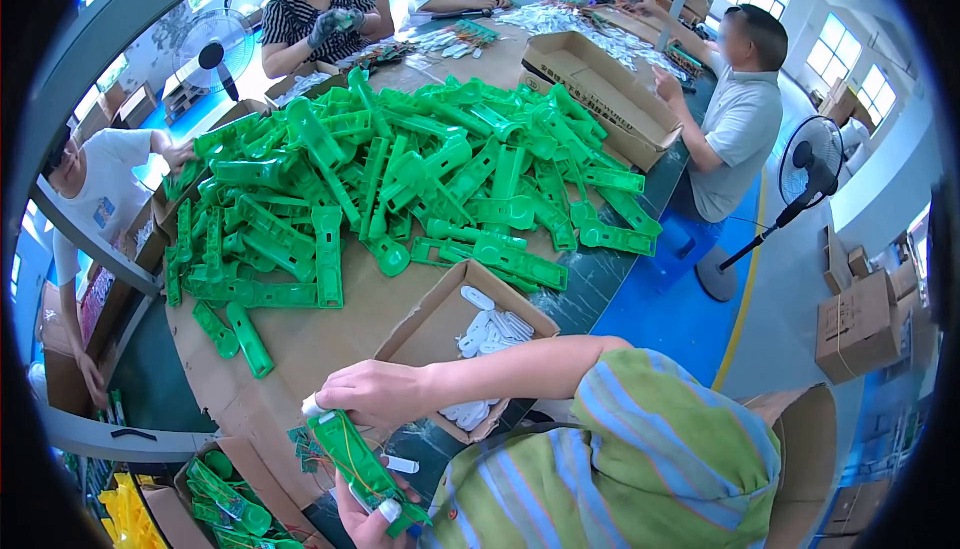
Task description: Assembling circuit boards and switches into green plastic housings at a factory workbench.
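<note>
A long green plastic housing [350, 459] with thin orange-red wires lies tilted between my hands, over the table's near edge. My left hand [372, 517] grips its lower end from below, a white cover on one fingertip. At the upper end, my right hand [375, 394] reaches across from the right with fingers bent onto the housing; a white cover shows on a fingertip. Small green circuit boards [308, 449] with wires lie beside the housing. A small white rectangular piece [402, 465] sits just right of it; whether it is attached, I cannot tell.
A large heap of green housings [400, 169] covers the table's middle. Near my right forearm stands a cardboard tray [410, 334] holding white oval pieces [490, 331]. More housings fill a box [235, 499] at lower left, beside yellow parts [130, 514]. Several co-workers and a standing fan [810, 164] surround the table.
</note>
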A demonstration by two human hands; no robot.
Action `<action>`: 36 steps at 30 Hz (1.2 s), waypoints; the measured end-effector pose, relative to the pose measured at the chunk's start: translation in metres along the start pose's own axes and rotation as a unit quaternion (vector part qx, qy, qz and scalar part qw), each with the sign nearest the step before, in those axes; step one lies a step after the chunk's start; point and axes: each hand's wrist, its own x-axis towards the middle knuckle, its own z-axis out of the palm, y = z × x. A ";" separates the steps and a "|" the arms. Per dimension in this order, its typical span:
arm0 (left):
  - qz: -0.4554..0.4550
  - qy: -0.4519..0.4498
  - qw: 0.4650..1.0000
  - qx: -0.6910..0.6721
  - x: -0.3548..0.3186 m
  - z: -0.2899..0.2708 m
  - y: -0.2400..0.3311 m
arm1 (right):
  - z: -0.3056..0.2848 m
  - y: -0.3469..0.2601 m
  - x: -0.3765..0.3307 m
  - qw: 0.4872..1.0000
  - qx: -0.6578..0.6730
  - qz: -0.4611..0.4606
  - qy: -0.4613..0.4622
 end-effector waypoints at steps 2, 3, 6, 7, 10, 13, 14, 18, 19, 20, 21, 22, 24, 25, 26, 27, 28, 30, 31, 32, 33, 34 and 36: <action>0.008 -0.007 1.000 0.027 -0.003 0.001 0.002 | 0.001 -0.002 0.005 1.000 -0.002 -0.007 0.008; 0.017 -0.012 0.998 0.054 -0.005 0.002 0.005 | -0.001 -0.004 0.007 1.000 -0.002 -0.015 0.015; 0.019 -0.021 0.998 0.060 -0.007 -0.002 0.002 | -0.011 -0.015 0.009 0.987 0.108 0.090 -0.073; 0.024 -0.010 0.998 0.056 -0.007 -0.006 -0.001 | -0.017 -0.017 0.008 0.988 0.103 0.091 -0.070; 0.018 0.003 0.999 0.028 -0.006 -0.001 -0.003 | -0.034 -0.024 0.005 0.848 0.435 0.258 -0.158; 0.014 0.008 1.000 0.023 -0.006 -0.003 -0.006 | -0.025 -0.029 0.003 0.897 0.334 0.273 -0.094; 0.012 -0.016 1.000 0.018 -0.003 -0.008 -0.007 | -0.023 -0.032 0.005 0.893 0.359 0.265 -0.066; 0.028 -0.033 0.999 0.024 -0.003 -0.019 -0.016 | -0.009 -0.028 0.002 0.876 0.420 0.230 -0.058; 0.086 -0.078 0.993 0.008 0.004 -0.018 -0.022 | -0.007 -0.026 0.001 0.858 0.462 0.215 -0.063; 0.056 -0.068 0.996 0.014 0.001 -0.011 -0.015 | -0.009 -0.027 0.000 0.862 0.454 0.214 -0.074; 0.028 -0.054 0.998 0.019 -0.002 -0.005 -0.008 | -0.010 -0.031 0.000 0.865 0.446 0.223 -0.058; 0.004 -0.049 0.998 0.032 0.003 0.000 -0.010 | -0.016 -0.028 -0.006 0.869 0.419 0.258 -0.052; -0.017 -0.019 0.999 0.022 0.006 0.002 -0.012 | -0.011 -0.022 -0.013 0.846 0.448 0.286 -0.035; -0.018 -0.010 1.000 -0.001 0.008 0.001 -0.013 | -0.010 -0.021 -0.014 0.850 0.439 0.290 -0.034; -0.011 -0.019 0.999 -0.024 0.007 -0.007 -0.019 | -0.009 -0.022 -0.012 0.849 0.431 0.301 -0.045; -0.008 -0.028 0.999 -0.032 0.002 -0.012 -0.020 | -0.006 -0.025 -0.009 0.848 0.427 0.309 -0.058; -0.001 -0.029 0.999 -0.031 -0.003 -0.012 -0.018 | -0.001 -0.028 -0.006 0.838 0.447 0.305 -0.078; 0.011 -0.044 0.999 -0.002 -0.008 -0.013 -0.015 | 0.006 -0.036 -0.004 0.864 0.422 0.270 -0.044; 0.017 -0.081 0.995 0.050 -0.009 -0.022 -0.017 | 0.002 -0.042 -0.004 0.857 0.436 0.268 -0.059; 0.020 -0.101 0.992 0.079 -0.009 -0.024 -0.015 | -0.004 -0.045 -0.001 0.858 0.418 0.286 -0.088; 0.021 -0.112 0.988 0.109 -0.009 -0.025 -0.010 | -0.005 -0.043 0.000 0.855 0.405 0.299 -0.121; 0.009 -0.096 0.992 0.078 -0.006 -0.021 -0.005 | -0.006 -0.032 0.002 0.862 0.391 0.295 -0.129; 0.030 0.000 1.000 0.007 -0.013 -0.024 0.004 | -0.008 0.006 0.012 0.937 0.163 0.275 -0.144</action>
